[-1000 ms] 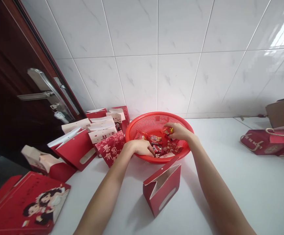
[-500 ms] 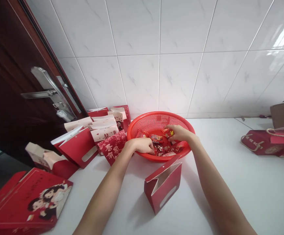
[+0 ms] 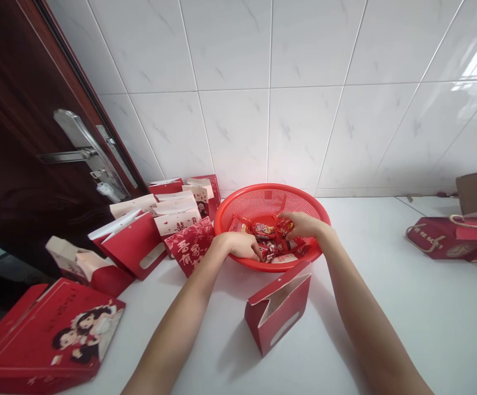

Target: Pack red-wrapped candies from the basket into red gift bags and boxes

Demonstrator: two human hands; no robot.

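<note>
A red plastic mesh basket [image 3: 271, 189] holds several shiny red candy packets [image 3: 264, 230]. Both of my hands reach inside it. My left hand [image 3: 243, 245] is at the near left side, its fingers curled down and pressed together among the packets; whatever lies under the fingertips is hidden. At the right side, my right hand [image 3: 302, 224] has its fingers and thumb closed around a red candy packet [image 3: 284, 226], partly covered by the hand. Between my forearms, just in front of the basket, an open red paper gift box [image 3: 281, 312] stands upright on the white surface.
Several open gift boxes [image 3: 133, 244] stand left of the basket, beside a dark door [image 3: 11, 137]. A large red box with a cartoon couple [image 3: 49, 334] sits at the lower left. Dark red boxes with cord handles [image 3: 448, 237] lie far right. A tiled wall [image 3: 238, 131] rises behind.
My right hand has lowered slightly with its packet, whose yellow mark shows less. My left fingers have shifted a little among the packets. The whole view has moved slightly.
</note>
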